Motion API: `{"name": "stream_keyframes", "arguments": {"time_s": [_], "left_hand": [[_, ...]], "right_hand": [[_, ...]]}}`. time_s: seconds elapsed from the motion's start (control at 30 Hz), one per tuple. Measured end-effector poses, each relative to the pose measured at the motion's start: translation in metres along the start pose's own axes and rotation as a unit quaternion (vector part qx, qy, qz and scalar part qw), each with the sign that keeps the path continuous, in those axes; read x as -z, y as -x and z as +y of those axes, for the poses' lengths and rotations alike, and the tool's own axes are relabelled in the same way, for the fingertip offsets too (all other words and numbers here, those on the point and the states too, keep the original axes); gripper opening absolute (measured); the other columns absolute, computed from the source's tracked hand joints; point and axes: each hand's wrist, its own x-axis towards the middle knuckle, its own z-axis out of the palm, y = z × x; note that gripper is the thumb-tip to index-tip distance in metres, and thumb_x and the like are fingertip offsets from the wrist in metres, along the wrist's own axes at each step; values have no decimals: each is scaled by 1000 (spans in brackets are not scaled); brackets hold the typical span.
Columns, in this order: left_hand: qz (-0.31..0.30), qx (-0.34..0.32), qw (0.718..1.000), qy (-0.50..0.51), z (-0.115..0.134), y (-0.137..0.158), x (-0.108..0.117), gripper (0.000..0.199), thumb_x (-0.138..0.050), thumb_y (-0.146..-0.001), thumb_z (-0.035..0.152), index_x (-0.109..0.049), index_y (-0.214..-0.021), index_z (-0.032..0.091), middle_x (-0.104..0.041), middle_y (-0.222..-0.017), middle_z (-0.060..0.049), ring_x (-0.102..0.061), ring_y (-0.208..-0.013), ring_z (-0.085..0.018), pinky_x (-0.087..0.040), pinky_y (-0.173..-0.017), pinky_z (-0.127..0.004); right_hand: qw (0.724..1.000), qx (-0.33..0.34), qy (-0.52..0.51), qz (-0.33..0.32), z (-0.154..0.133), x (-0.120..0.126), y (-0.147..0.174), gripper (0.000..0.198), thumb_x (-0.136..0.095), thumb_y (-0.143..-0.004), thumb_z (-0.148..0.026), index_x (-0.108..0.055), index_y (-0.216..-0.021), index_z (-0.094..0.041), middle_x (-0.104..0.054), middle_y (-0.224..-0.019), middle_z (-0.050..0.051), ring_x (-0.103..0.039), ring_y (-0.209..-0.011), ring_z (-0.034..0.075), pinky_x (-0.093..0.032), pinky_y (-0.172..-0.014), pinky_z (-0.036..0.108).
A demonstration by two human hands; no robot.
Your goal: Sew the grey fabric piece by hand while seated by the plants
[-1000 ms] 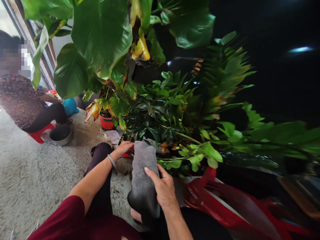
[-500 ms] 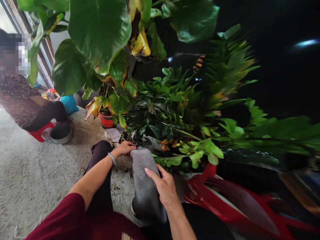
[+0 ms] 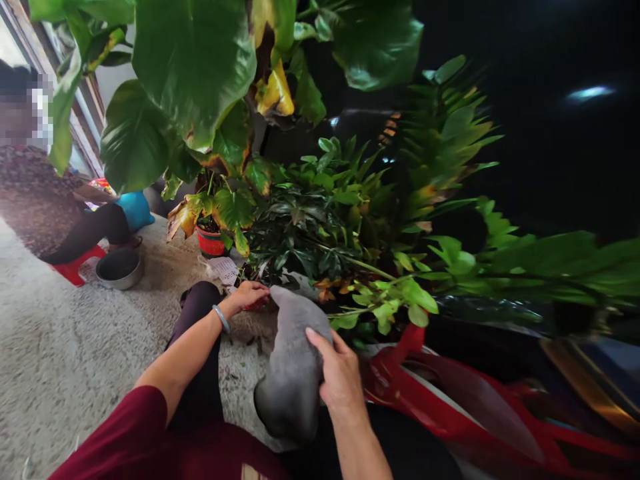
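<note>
Gray cloth (image 3: 296, 357) x1, in 2-hand grip: L hand (image 3: 248, 295) @ corner, R hand (image 3: 342, 373) @ edge

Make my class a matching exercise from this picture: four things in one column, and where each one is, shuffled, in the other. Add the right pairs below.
Things
1. Grey fabric piece
2. Thin, pale grey-blue bangle
3. Round grey basin
4. Low red plastic stool

Places
A. On the rough grey floor, near the feet of a seated person in a patterned top
B. Around the wrist of the left hand
C. Beneath the seated person
D. Gripped by the right hand

Right pairs
1-D
2-B
3-A
4-C
</note>
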Motion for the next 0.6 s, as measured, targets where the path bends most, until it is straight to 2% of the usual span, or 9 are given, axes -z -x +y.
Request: {"name": "stream_keyframes", "arguments": {"time_s": [0.07, 0.2, 0.23, 0.3, 0.37, 0.43, 0.5, 0.53, 0.6], "left_hand": [[-3, -7, 996, 92, 4, 1, -1, 27, -63, -83, 34, -71, -99, 13, -70, -83, -5, -58, -62, -11, -45, -61, -24], [-24, -21, 977, 212, 9, 3, -2, 34, -64, -84, 42, -71, -97, 11, -71, -91, -8, -62, -77, -13, -46, -70, -22], [-38, -13, 973, 228, 10, 4, -2, 34, -63, -85, 42, -71, -97, 11, -72, -90, -9, -63, -77, -14, -47, -71, -23], [-61, 5, 966, 253, 10, 4, -1, 33, -59, -87, 41, -70, -97, 11, -71, -88, -9, -62, -75, -15, -47, -71, -26], [-68, 12, 959, 274, 11, 4, -1, 35, -55, -90, 43, -68, -99, 12, -71, -88, -9, -62, -71, -15, -48, -69, -27], [-72, 10, 951, 299, 10, 5, -5, 38, -51, -91, 47, -66, -103, 14, -71, -94, -10, -62, -71, -15, -49, -68, -28], [-83, 1, 942, 327, 10, 7, -11, 41, -50, -91, 50, -65, -107, 15, -70, -101, -10, -63, -73, -16, -50, -69, -30], [-85, -5, 938, 336, 9, 7, -14, 43, -50, -90, 51, -65, -107, 15, -70, -101, -11, -63, -74, -16, -50, -70, -30], [-85, -15, 941, 327, 9, 8, -18, 46, -48, -90, 54, -66, -106, 14, -70, -98, -11, -64, -74, -17, -50, -71, -31]], "right_hand": [[999, 20, 31, -11, 1, -7, 2, 39, -78, -57, -47, -72, -84, -19, -75, -76, 3, -66, -71, 25, -52, -65, 33], [960, 61, 177, -207, -4, -14, 19, 32, -77, -60, -44, -75, -78, -17, -73, -71, 3, -65, -72, 26, -51, -68, 32], [953, 65, 186, -232, -11, -10, 21, 32, -78, -61, -43, -75, -79, -17, -73, -73, 4, -65, -73, 26, -51, -68, 32], [964, 55, 156, -208, -34, 1, 18, 35, -78, -63, -44, -75, -85, -17, -74, -76, 5, -65, -70, 25, -51, -66, 33], [988, 53, 91, -114, -60, 10, 7, 42, -80, -60, -45, -74, -92, -17, -74, -78, 5, -65, -67, 24, -51, -61, 33], [994, 102, 32, 2, -79, 10, -5, 45, -81, -57, -43, -73, -94, -18, -74, -80, 5, -65, -68, 24, -51, -62, 33], [984, 165, 7, 71, -83, 0, -12, 41, -79, -58, -42, -72, -91, -19, -74, -83, 5, -65, -73, 23, -51, -66, 33], [982, 178, 16, 66, -79, -7, -11, 38, -78, -59, -42, -71, -89, -19, -74, -84, 5, -65, -74, 23, -51, -68, 33], [984, 157, 79, -25, -62, -19, 0, 34, -76, -61, -44, -72, -85, -19, -74, -81, 4, -64, -74, 24, -51, -69, 33]]}}
